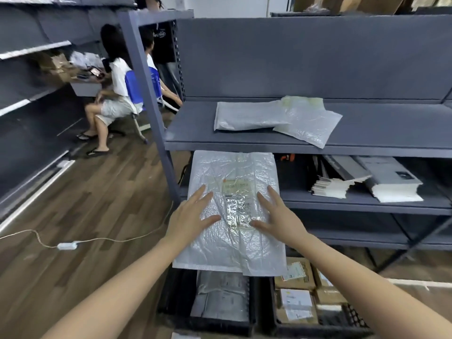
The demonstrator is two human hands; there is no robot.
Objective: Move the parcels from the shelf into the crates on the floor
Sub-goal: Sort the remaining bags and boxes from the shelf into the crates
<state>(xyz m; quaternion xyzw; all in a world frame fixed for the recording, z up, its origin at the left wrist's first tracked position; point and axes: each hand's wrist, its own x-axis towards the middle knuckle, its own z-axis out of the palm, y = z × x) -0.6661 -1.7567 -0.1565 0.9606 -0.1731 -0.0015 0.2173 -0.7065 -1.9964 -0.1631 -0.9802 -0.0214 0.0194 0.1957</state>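
Held parcel: a large white plastic mailer (232, 211) with a printed label on top, lying flat in the air in front of the grey shelf unit (293, 144), above the crates on the floor.
Left hand: left hand (190, 216) lies on the mailer's left part, fingers spread and nearly straight, palm down on the plastic; whether it grips from beneath I cannot tell.
Right hand: right hand (278, 216) lies on the mailer's right part, fingers likewise splayed flat on top; no closed grip shows.
Left crate: a black crate (176, 302) directly below the near edge of the mailer, with a grey plastic parcel (220, 299) lying in it.
Right crate: a second black crate (271, 311) just right of the first, packed with brown cardboard boxes (296, 289) bearing white labels.
Shelf parcels: two white mailers on the shelf board, far of the held one; the left mailer (247, 116) lies flat, the right mailer (310, 126) overlaps its right end.
Lower shelf: stacks of papers and booklets (381, 177) to the right.
Floor: dark wood planks, with a white cable and adapter (67, 245) on the left.
Far left: people seated by a blue chair (133, 86).
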